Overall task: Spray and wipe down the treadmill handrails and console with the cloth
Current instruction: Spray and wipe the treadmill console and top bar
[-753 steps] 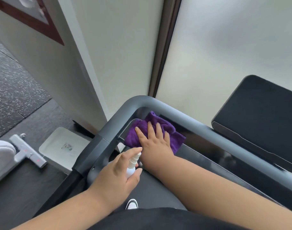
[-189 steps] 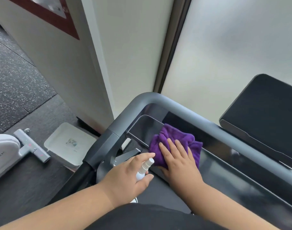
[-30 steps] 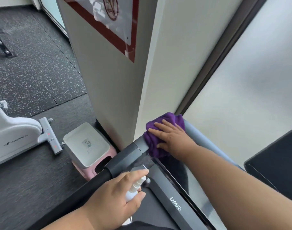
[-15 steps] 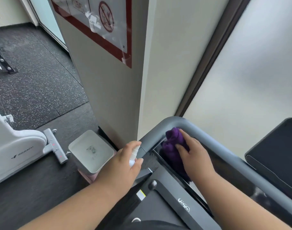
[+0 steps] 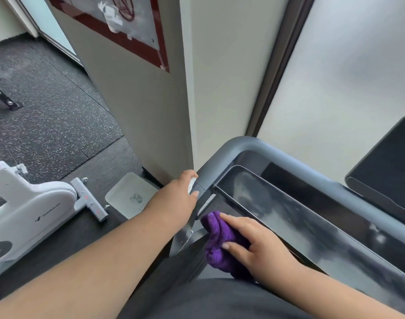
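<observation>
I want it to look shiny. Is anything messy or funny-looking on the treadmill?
Yes. The glossy black console panel shows cloudy, smeary streaks. Nothing looks broken or spilled. The right hand holds the purple cloth low at the panel's near left end.

The cloth (image 5: 222, 245) lies beside the console (image 5: 289, 217), under the handrail (image 5: 238, 148); a bin (image 5: 130, 194) stands left.

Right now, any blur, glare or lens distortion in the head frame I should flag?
Head view: wide-angle bending bows the wall corner and window frame; motion blur smears the wall sign and floor; the glossy console panel carries pale streaky reflections; soft, even light from the frosted window, no hard shadows; both hands and the purple cloth stay fairly sharp.
</observation>
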